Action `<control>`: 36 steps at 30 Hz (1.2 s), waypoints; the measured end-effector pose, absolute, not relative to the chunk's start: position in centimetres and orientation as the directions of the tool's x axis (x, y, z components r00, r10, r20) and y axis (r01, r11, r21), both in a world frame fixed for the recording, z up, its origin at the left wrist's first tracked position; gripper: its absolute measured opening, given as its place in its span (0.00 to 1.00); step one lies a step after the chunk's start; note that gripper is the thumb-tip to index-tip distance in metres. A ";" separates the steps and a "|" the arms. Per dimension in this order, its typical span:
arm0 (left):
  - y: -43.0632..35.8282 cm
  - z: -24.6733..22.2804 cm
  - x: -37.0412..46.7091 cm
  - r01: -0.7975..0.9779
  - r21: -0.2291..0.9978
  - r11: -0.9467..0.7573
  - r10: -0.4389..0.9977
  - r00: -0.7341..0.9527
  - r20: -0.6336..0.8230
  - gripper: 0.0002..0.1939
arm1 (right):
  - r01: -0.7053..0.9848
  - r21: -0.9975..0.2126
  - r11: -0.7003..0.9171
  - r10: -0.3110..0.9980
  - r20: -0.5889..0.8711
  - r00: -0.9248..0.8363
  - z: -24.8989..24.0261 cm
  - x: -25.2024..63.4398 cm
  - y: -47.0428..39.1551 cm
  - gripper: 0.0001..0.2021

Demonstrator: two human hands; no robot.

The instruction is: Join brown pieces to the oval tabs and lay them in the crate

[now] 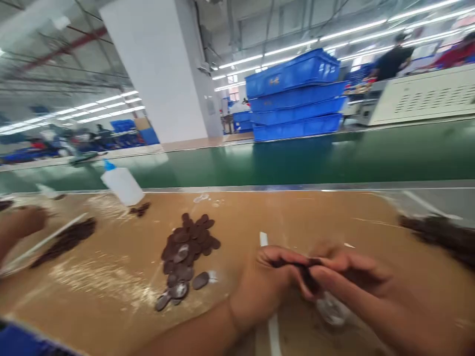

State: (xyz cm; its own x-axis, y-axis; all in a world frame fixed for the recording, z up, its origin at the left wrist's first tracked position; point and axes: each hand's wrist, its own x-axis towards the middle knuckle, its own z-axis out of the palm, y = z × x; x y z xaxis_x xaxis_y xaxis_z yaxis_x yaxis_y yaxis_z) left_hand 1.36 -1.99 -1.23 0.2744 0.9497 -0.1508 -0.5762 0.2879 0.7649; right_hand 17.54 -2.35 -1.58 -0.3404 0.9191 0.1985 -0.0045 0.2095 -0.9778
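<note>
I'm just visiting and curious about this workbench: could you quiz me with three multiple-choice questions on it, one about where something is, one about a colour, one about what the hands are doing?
1. Where does the pile of dark discs lie?
A. Left of the hands, on the brown table
B. Inside a blue crate
C. On the green belt

2. What colour are the stacked crates?
A. Red
B. Blue
C. Yellow

3. What are the left hand and right hand doing?
A. Resting flat, apart
B. Lifting the white bottle
C. Pinching one small dark piece together

Answers: 1 A, the discs sit on the tabletop; 2 B, all are blue; 3 C, both hands' fingertips meet on it.
</note>
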 end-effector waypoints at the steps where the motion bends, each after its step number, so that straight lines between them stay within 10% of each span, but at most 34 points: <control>1: -1.9 -1.2 1.2 -0.548 0.792 0.268 0.953 0.269 -0.136 0.11 | 0.004 -0.981 0.192 0.919 0.179 -0.352 -1.0 17.5 -2.5 0.13; 36: -1.5 -2.4 0.5 -0.360 0.926 0.116 0.987 0.143 -0.068 0.10 | -0.169 -0.981 0.093 0.930 0.146 -0.338 0.4 16.2 -2.5 0.13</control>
